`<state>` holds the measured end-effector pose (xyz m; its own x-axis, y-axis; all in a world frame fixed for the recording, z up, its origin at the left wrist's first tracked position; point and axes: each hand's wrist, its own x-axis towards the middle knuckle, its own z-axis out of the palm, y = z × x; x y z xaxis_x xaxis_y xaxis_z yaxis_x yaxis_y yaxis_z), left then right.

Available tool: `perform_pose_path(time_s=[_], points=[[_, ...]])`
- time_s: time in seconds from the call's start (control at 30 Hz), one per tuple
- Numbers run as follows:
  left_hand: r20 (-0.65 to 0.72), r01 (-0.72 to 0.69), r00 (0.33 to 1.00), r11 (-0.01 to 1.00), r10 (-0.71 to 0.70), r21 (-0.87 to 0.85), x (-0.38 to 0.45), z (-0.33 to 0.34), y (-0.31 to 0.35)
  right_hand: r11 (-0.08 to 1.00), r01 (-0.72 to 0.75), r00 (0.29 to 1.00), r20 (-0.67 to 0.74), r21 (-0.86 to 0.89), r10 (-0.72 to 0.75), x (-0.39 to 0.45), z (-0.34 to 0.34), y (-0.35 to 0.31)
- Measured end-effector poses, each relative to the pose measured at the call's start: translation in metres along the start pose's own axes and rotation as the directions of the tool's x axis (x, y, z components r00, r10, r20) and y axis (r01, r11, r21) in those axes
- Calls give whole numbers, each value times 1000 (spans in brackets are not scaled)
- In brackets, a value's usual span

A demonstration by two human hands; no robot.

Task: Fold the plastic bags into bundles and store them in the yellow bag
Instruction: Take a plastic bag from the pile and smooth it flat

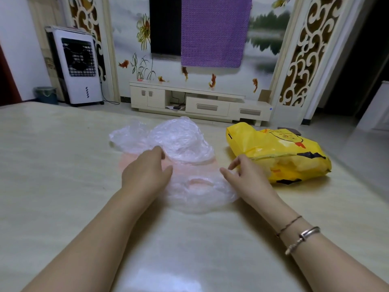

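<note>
Plastic bags (181,142) lie mid-desk (52,165), one flat sheet (197,186) nearer person, crumpled heap behind it. Left hand (145,173) rests on sheet's left part, right hand (248,175) at its right edge. Sack (280,152) lies right of heap, on desk. Beyond desk: cabinet (200,102) against wall, fan unit (77,66) far left, bin (45,94) beside it.

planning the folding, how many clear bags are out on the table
2 that I can tell: a crumpled clear bag farther back, and a flatter pinkish bag between both hands. More may lie hidden underneath.
</note>
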<state>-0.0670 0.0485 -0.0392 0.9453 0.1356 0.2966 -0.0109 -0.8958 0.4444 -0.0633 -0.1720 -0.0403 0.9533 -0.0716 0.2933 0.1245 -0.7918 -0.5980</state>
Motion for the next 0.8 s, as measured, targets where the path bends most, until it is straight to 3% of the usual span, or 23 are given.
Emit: perform_pose_path(time_s=[0.13,0.17,0.23,0.33,0.47,0.67,0.8], points=[[-127,-313,947,935,295,-166,-2,-6,9,956,208,972,-69,-205,-226,-13,-9,-9],[-95,-398,917,907,387,-139,-3,-4,11,943,266,955,-76,-198,-286,-15,-10,-11],[99,-483,869,874,486,-49,-8,2,15,917,373,927,9,-141,-376,-17,-12,-13],[447,-429,813,903,372,29,-12,12,13,869,481,848,314,-117,-427,-20,-5,-11],[601,-372,758,925,255,77,-12,12,3,890,418,773,587,-183,-242,-19,2,-1],[605,-373,744,927,282,27,-12,7,1,861,428,743,649,-275,-162,-16,-1,7],[380,-285,841,912,385,-293,-6,-3,3,926,372,774,573,-64,-271,-17,-17,-2]])
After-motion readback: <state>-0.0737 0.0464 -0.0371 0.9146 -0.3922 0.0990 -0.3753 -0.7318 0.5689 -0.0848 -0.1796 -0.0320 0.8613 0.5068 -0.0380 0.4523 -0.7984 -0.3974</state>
